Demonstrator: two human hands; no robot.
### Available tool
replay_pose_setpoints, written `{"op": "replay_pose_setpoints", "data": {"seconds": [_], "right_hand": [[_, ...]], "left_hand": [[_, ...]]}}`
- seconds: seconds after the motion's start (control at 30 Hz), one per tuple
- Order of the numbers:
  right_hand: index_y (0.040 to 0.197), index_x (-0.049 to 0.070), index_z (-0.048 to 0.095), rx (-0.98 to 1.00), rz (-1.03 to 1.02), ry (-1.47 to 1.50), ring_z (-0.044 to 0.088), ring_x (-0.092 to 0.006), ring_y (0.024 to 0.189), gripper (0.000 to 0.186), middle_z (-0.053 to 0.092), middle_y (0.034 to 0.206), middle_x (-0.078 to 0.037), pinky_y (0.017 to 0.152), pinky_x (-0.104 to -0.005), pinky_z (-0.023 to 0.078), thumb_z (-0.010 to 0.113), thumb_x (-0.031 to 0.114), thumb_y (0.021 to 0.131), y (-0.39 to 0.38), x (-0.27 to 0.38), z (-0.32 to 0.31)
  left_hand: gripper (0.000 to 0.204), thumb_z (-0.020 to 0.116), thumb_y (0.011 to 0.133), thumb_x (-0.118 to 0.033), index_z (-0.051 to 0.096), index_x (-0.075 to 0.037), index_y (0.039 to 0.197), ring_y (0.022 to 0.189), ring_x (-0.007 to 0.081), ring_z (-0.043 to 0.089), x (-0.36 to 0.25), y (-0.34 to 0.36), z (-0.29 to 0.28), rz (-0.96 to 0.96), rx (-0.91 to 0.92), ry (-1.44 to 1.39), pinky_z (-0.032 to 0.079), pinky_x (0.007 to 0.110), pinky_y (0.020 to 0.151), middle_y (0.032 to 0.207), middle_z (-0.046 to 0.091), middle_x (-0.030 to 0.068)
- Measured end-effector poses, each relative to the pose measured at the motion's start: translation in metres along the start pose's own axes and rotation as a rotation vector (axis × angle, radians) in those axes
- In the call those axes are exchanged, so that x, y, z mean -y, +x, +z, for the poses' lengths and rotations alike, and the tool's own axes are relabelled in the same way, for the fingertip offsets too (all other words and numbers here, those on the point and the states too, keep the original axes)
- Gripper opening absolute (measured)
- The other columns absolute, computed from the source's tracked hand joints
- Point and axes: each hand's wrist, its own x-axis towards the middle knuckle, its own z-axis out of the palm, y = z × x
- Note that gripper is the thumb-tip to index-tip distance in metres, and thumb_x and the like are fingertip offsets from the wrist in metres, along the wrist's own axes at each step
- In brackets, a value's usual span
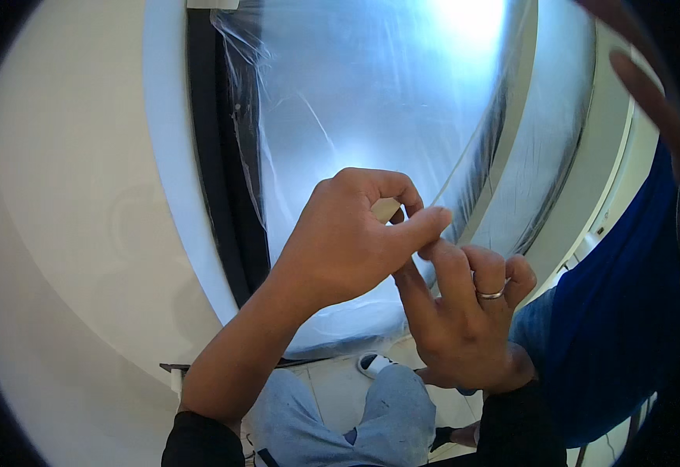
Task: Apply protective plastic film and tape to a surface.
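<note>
The left hand (347,233), narrowly curled, overlaps the half-bent right hand (460,327) toward 4 o'clock, fingertips partly hidden, any grip impossible to tell, film (371,101) behind toward 12, a person (620,311) cut off at 3 o'clock

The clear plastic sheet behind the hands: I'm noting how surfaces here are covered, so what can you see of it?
The thin, see-through plastic sheet looks like loose film, bluish-white, with a strong glare at its upper right. It hangs wrinkled, running from the picture's top edge down toward the pale tiled floor. Its left margin bunches over a black upright strip. The left hand and right hand hide part of it; whether fingertips touch it is unclear.
</note>
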Motion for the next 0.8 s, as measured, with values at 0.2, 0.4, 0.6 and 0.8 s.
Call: {"op": "replay_pose_setpoints", "data": {"seconds": [0.2,0.4,0.6,0.8], "right_hand": [[0.12,0.006,0.073,0.242,-0.126,0.036,0.046,-0.0165,0.082,0.038,0.047,0.084,0.001,0.077,-0.0424,0.028,0.068,0.019,0.085,-0.015,0.018,-0.002],[0.129,0.008,0.068,0.357,-0.111,0.675,0.049,-0.0176,0.081,0.041,0.055,0.085,0.0,0.077,-0.0434,0.03,0.069,0.023,0.091,-0.049,0.041,-0.019],[0.116,0.007,0.072,0.434,0.361,0.988,0.062,-0.0175,0.081,0.035,0.068,0.088,-0.004,0.081,-0.0394,0.042,0.08,0.018,0.084,-0.101,0.042,0.034],[0.123,-0.001,0.068,0.406,0.736,1.407,0.066,-0.023,0.094,0.046,0.068,0.106,-0.015,0.081,-0.0331,0.052,0.082,0.013,0.081,-0.131,0.06,0.072]], "left_hand": [[0.021,0.073,0.089,-0.015,0.071,0.006,0.088,0.057,0.0115,0.055,0.012,-0.006,-0.004,0.436,-0.424,0.633,0.045,0.033,0.057,0.063,0.061,0.0079],[0.021,0.072,0.094,-0.019,0.073,0.002,0.092,0.055,0.0077,0.049,0.025,-0.005,-0.018,0.082,-0.348,0.112,0.043,0.025,0.053,0.064,0.058,-0.0019],[0.048,0.068,0.093,-0.01,0.058,-0.005,0.139,0.076,0.0056,0.055,0.1,-0.058,-0.009,-0.092,-0.366,-0.005,0.046,0.021,0.068,0.093,0.065,0.004],[0.084,0.063,0.094,-0.001,0.016,-0.011,0.163,0.102,0.0149,0.06,0.16,-0.142,0.056,-0.161,-0.32,-0.312,0.047,0.029,0.09,0.113,0.062,0.0128]]}}
